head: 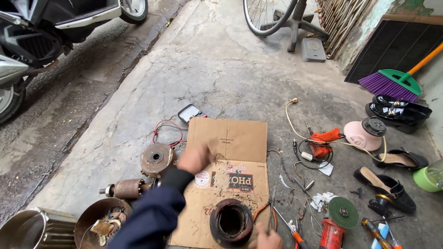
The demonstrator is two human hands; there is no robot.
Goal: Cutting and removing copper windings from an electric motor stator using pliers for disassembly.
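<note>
My left hand (196, 157), at the end of a dark blue sleeve, hovers blurred over the left edge of a flat cardboard sheet (228, 138). Its fingers look curled, and I cannot tell if it holds anything. Just left of it lies a rusty round motor cover (157, 159). Only the top of my right hand (265, 240) shows at the bottom edge, beside a dark wound stator ring (230, 222) on the cardboard. A thin metal tool (272, 207) runs up from that hand. Its grip is hidden.
A rusty rotor (127, 188), a metal bowl of parts (99, 221) and a bucket (23, 230) sit at the left. A meter (190, 112) with red wires lies behind the cardboard. An angle grinder (339, 216), pliers, an orange tool (323, 140), shoes and a broom (392, 83) crowd the right. A motorbike (32, 41) stands far left.
</note>
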